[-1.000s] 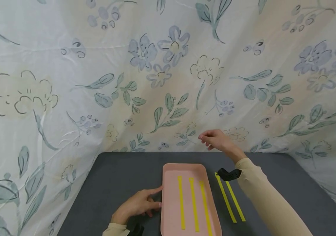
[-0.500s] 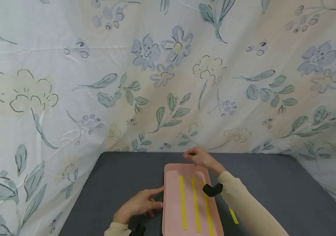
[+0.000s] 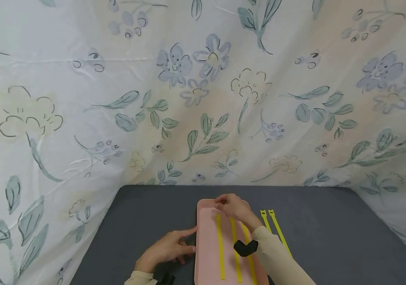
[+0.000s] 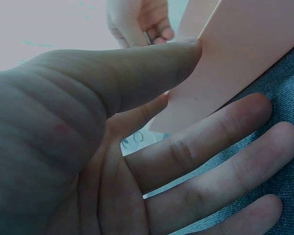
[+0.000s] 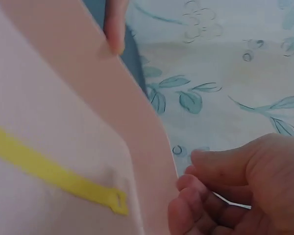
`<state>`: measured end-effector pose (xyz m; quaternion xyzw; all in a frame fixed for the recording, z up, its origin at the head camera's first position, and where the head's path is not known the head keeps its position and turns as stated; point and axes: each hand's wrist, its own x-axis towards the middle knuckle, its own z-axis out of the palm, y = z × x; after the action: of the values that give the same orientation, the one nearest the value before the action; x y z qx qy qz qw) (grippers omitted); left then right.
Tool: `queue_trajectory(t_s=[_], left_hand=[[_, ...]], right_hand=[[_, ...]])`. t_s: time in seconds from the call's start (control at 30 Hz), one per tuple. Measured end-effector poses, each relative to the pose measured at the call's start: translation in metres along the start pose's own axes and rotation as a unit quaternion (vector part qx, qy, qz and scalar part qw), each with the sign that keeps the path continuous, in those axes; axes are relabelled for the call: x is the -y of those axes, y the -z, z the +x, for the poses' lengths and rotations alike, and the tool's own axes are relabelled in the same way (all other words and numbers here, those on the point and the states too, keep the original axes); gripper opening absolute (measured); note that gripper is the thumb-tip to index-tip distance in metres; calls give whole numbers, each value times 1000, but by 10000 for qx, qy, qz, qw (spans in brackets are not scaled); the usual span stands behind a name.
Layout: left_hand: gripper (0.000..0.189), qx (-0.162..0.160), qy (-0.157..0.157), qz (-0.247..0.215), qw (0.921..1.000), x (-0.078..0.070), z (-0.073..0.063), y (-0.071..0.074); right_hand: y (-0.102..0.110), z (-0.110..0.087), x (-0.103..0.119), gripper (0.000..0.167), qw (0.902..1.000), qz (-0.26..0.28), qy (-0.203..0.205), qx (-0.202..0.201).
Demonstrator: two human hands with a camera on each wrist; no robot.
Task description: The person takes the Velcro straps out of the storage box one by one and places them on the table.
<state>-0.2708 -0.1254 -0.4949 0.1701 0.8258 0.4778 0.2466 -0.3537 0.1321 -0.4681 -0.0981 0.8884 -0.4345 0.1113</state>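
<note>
A pink tray [image 3: 208, 253] lies lengthwise on the dark table, with three flat yellow cable ties inside, such as the leftmost cable tie [image 3: 220, 247]. One cable tie [image 5: 63, 178] shows its slotted head in the right wrist view. My left hand [image 3: 167, 248] touches the tray's left side with extended index finger and thumb; its other fingers lie spread in the left wrist view. My right hand [image 3: 234, 206] hovers over the tray's far end, fingers loosely bent and nothing visibly held. It covers the far right corner, and the forearm hides part of the right cable tie.
Two more yellow cable ties [image 3: 277, 227] lie on the grey table [image 3: 324, 233] right of the tray, partly behind the right sleeve. Floral cloth [image 3: 203, 99] hangs behind the table and along its sides.
My right hand has come from the air beyond the table's right back edge, left and down over the tray's far end. The left hand has stayed at the tray's side.
</note>
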Motion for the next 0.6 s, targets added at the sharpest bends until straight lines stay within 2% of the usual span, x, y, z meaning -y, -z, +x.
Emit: queue_trajectory(t_s=[0.17,0.33,0.5,0.6], left_hand=[[65,-60,-2,26,10000,0,-2,1],[66,-38,43,-28,10000,1,-4,3],[68,145,-60,42,9999,4,-1,6],[68,190,-110,22,9998,4,0,6]], right_hand=[[-10,-2,-8,28,9985,546,9,-38],[-19,-5,-15,26,9960,818,-64,-359],[-20,-8,-19,21,9955,488,168,-799],[-15,-12,-19,19,9945,327,175,-980]])
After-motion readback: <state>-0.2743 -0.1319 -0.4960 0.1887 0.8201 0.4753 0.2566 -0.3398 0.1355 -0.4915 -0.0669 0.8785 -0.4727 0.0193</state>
